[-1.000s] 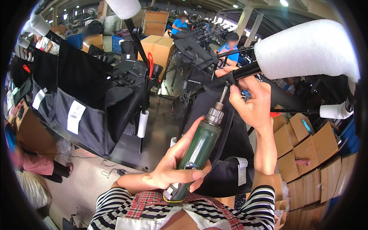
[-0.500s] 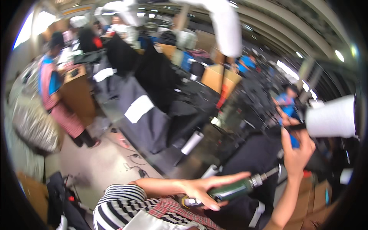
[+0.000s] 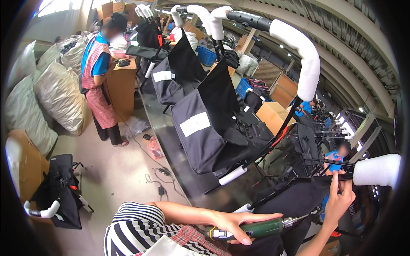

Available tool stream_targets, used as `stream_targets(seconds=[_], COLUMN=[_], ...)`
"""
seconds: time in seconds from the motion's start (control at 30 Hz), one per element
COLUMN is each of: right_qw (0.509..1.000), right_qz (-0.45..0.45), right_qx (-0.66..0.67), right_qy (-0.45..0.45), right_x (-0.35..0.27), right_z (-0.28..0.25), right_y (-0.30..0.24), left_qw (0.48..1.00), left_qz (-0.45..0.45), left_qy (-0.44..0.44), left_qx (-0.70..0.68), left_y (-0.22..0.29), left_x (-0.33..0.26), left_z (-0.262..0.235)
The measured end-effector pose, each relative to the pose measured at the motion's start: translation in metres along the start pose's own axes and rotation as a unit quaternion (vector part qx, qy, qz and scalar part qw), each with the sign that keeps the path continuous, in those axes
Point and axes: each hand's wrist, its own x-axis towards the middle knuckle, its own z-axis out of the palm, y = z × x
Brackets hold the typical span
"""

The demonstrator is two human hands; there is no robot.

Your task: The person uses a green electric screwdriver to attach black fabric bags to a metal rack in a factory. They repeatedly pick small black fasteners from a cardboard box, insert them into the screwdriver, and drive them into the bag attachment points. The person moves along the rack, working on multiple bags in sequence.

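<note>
My left hand (image 3: 228, 221) is wrapped around a green and black electric screwdriver (image 3: 267, 228), its thumb underneath and index finger stretched along the body. The metal bit points right, toward black fabric and tubing. Up at the right, my right hand (image 3: 341, 197) pinches a thin black frame tube (image 3: 348, 176) beside a thick white foam sleeve (image 3: 376, 170). What the fingertips press on is too small to make out. The tube belongs to a stroller-like frame with black fabric (image 3: 294, 194) hanging below.
More black fabric units (image 3: 198, 132) with white-wrapped handles (image 3: 305, 55) line a dark bench (image 3: 171, 141). At left a person (image 3: 100, 81) in a checked apron stands by a cardboard box (image 3: 121, 91). Cables (image 3: 160, 179) and large sacks (image 3: 60, 100) lie on the floor. Another person (image 3: 335, 160) works beyond my right hand.
The view has swung so the scene sits further right and sharper. Both hands keep their hold; the right hand and foam-sleeved tube appear slightly lower in view.
</note>
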Motion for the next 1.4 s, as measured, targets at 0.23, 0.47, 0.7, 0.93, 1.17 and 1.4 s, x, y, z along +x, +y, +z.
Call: stream_targets(seconds=[0.23, 0.47, 0.7, 0.93, 1.17, 1.4], right_qw=[0.998, 0.996, 0.916, 0.729, 0.664, 0.644], right_qz=[-0.033, 0.073, 0.397, 0.619, 0.665, 0.666], right_qx=[-0.038, -0.018, -0.048, -0.246, -0.238, -0.273], right_qy=[-0.049, -0.058, -0.028, -0.157, -0.247, -0.258], right_x=[0.001, -0.051, -0.21, -0.489, -0.55, -0.571], right_z=[-0.021, -0.085, -0.176, -0.212, -0.201, -0.185], right_y=[-0.001, -0.022, 0.016, 0.034, 0.021, 0.036], left_qw=[1.0, 0.99, 0.975, 0.977, 0.97, 0.97], left_qz=[-0.009, -0.113, -0.147, -0.134, -0.13, -0.119], left_qy=[-0.027, -0.024, 0.095, 0.117, 0.187, 0.203], left_qx=[-0.014, -0.083, -0.136, -0.117, -0.087, -0.065], left_y=[-0.006, -0.015, -0.029, -0.061, -0.062, -0.059], left_x=[0.009, 0.024, 0.047, 0.054, 0.044, 0.047], left_z=[0.007, 0.018, 0.028, 0.025, 0.03, 0.037])
